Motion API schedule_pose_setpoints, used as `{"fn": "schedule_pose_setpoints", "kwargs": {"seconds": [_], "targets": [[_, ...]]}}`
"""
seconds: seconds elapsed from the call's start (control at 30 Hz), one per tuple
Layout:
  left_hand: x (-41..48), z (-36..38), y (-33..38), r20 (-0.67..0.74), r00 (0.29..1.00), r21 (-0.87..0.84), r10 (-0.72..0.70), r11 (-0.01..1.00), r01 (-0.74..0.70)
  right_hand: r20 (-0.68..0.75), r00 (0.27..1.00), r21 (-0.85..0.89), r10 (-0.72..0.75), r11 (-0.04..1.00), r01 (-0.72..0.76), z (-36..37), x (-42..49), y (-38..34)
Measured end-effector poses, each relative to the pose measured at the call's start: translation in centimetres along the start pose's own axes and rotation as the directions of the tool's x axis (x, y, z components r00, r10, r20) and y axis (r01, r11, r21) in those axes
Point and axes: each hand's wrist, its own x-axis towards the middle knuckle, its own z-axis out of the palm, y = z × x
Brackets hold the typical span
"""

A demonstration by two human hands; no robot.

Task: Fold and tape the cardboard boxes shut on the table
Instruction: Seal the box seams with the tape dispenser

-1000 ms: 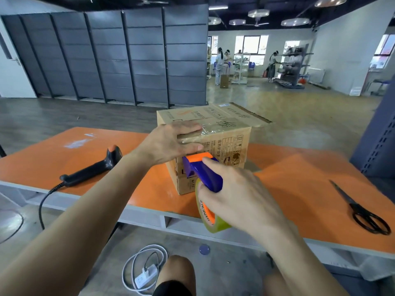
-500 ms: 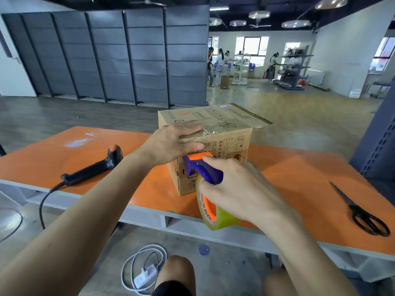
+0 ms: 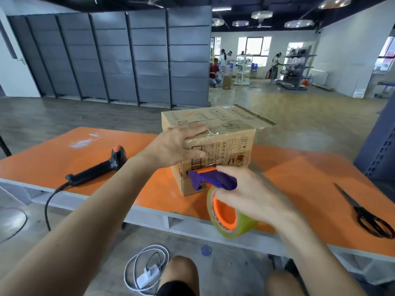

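R hand (image 3: 252,195) clenched round tape dispenser (image 3: 215,180), blade end touching box (image 3: 228,146) front face, low. L hand (image 3: 177,146) flat on box top at near edge, fingers straight, pressing. Box stands on table (image 3: 64,150). Tape strip (image 3: 215,133) laps that edge; we reckon we're ending it down the front. Next: tear off on blade, keep box pinned, smooth tail.

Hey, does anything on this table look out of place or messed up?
The cardboard box has its top flap jutting past the right edge instead of lying flush, and the clear tape beside the left hand looks wrinkled.
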Motion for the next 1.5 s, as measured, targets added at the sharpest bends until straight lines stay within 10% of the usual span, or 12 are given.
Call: {"fn": "schedule_pose_setpoints", "kwargs": {"seconds": [0.4, 1.03, 1.5], "targets": [[1.4, 1.3, 2.0, -0.066, 0.998, 0.284, 0.02, 0.959, 0.0, 0.101, 0.984, 0.698, 0.147, 0.694, -0.175, -2.0, 1.1, 11.2], [1.9, 3.7, 1.2, -0.345, 0.938, -0.126, -0.035, 0.992, -0.009, -0.301, 0.919, 0.068, 0.254, 0.967, -0.245, -4.0, 2.5, 14.3], [-2.1, 5.0, 1.7, -0.443, 0.873, -0.52, -0.203, 0.852, -0.066, -0.37, 0.926, 0.366, -0.073, 0.905, 0.218, -5.6, 6.8, 5.1]]}}
